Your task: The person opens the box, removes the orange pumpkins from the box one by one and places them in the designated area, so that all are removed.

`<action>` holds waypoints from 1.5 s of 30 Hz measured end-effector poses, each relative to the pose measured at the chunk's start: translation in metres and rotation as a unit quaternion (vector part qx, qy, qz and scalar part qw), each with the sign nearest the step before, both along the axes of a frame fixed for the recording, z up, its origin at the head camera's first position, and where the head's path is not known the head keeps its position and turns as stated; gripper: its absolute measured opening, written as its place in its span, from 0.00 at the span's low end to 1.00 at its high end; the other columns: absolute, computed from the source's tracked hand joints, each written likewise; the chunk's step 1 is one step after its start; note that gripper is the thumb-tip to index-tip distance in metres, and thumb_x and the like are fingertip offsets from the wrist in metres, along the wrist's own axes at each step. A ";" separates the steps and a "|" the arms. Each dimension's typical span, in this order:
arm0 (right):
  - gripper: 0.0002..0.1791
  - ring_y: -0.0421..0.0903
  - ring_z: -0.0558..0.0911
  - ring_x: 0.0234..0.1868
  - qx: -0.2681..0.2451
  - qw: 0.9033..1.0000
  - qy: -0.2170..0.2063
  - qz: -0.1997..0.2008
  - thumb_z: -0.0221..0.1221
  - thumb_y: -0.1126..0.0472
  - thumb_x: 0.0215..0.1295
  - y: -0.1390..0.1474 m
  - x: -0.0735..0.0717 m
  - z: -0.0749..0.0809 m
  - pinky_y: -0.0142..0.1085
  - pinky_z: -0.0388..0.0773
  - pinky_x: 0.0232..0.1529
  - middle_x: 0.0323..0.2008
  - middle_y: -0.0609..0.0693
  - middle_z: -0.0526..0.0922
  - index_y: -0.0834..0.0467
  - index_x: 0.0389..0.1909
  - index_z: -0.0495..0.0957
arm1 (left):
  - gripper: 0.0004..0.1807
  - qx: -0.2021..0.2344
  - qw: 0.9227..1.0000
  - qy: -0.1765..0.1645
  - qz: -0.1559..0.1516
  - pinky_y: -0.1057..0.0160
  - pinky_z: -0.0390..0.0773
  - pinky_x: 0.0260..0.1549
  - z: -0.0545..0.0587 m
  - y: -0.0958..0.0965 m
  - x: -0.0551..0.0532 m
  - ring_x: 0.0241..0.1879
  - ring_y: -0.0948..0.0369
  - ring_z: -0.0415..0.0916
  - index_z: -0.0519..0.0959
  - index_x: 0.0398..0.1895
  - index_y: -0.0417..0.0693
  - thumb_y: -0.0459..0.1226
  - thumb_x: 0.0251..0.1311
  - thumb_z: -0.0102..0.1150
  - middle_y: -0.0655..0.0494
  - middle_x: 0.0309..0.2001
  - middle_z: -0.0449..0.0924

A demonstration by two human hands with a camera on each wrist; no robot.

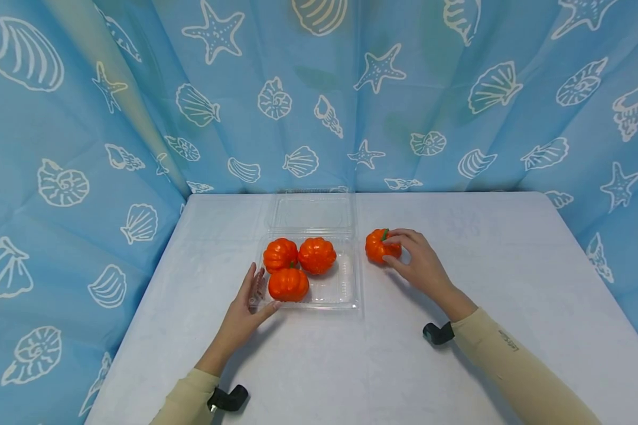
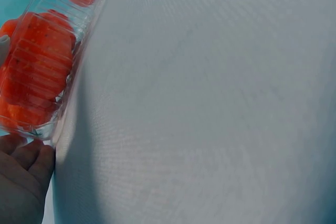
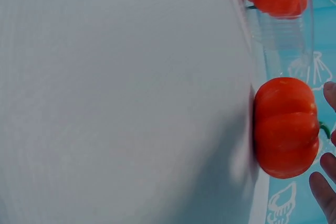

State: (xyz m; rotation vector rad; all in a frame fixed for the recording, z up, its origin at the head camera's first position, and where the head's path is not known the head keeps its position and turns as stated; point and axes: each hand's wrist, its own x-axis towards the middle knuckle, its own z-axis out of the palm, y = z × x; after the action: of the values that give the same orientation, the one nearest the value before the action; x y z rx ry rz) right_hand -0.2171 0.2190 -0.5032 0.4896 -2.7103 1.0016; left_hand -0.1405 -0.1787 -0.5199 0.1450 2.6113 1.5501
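Note:
Three small orange-red pumpkins, among them the front one (image 1: 289, 285), sit in a clear plastic clamshell box (image 1: 345, 277) whose lid (image 1: 312, 212) lies folded back. My left hand (image 1: 243, 319) rests at the box's front left corner, its fingers extended along the left wall and its thumb at the front edge. To the right of the box, another pumpkin (image 3: 286, 128) with a green stem stands on the table. Over its right side, my right hand (image 1: 420, 262) has thumb and fingers spread apart around the top. The right wrist view shows fingertips (image 3: 321, 190) beside the stem.
A white cloth covers the table (image 1: 484, 254). Behind and to the left hangs a blue curtain (image 1: 308, 77) printed with white shells and starfish. A dark camera mount (image 1: 438, 334) is strapped at the right wrist, and a similar one (image 1: 228, 398) at the left.

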 end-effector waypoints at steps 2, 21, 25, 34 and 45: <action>0.18 0.58 0.71 0.65 -0.003 1.000 0.003 0.000 0.71 0.62 0.62 -0.001 0.001 0.003 0.57 0.71 0.66 0.62 0.57 0.76 0.59 0.52 0.81 | 0.57 0.001 1.000 -0.001 -0.001 0.38 0.57 0.70 0.000 0.000 0.000 0.78 0.50 0.53 0.41 0.84 0.58 0.49 0.61 0.71 0.51 0.79 0.55; 0.20 0.52 0.79 0.55 -0.048 0.997 -0.055 0.035 0.67 0.57 0.68 -0.033 -0.001 0.027 0.50 0.78 0.60 0.56 0.53 0.80 0.57 0.58 0.79 | 0.58 -0.002 1.000 -0.002 -0.002 0.39 0.58 0.70 -0.002 -0.001 0.000 0.78 0.50 0.53 0.41 0.84 0.58 0.49 0.61 0.71 0.51 0.80 0.54; 0.22 0.52 0.81 0.52 -0.051 0.996 -0.057 0.042 0.67 0.56 0.68 -0.043 -0.005 0.027 0.47 0.81 0.56 0.56 0.54 0.81 0.57 0.60 0.77 | 0.58 -0.003 1.000 -0.001 -0.002 0.40 0.57 0.71 -0.001 -0.001 0.000 0.78 0.50 0.53 0.41 0.84 0.57 0.49 0.60 0.71 0.50 0.80 0.54; 0.23 0.50 0.82 0.52 -0.078 0.991 -0.075 0.075 0.67 0.56 0.68 -0.066 -0.011 0.031 0.46 0.82 0.54 0.56 0.53 0.81 0.59 0.60 0.78 | 0.58 -0.004 1.000 -0.001 0.000 0.41 0.55 0.72 -0.002 -0.001 0.000 0.78 0.51 0.54 0.41 0.84 0.57 0.50 0.60 0.71 0.50 0.80 0.54; 0.25 0.49 0.80 0.54 -0.047 0.987 -0.112 0.106 0.66 0.55 0.69 -0.089 -0.027 0.041 0.44 0.81 0.57 0.58 0.53 0.80 0.56 0.64 0.76 | 0.57 0.002 1.000 0.000 0.000 0.38 0.56 0.71 -0.004 -0.002 -0.001 0.78 0.51 0.54 0.41 0.84 0.58 0.49 0.61 0.71 0.51 0.80 0.54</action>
State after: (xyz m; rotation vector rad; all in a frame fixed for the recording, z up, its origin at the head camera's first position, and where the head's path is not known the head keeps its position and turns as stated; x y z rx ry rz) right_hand -0.2444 0.1297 -0.4620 0.6985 -2.8324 1.3040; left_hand -0.1412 -0.1802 -0.5239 0.1443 2.6088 1.5559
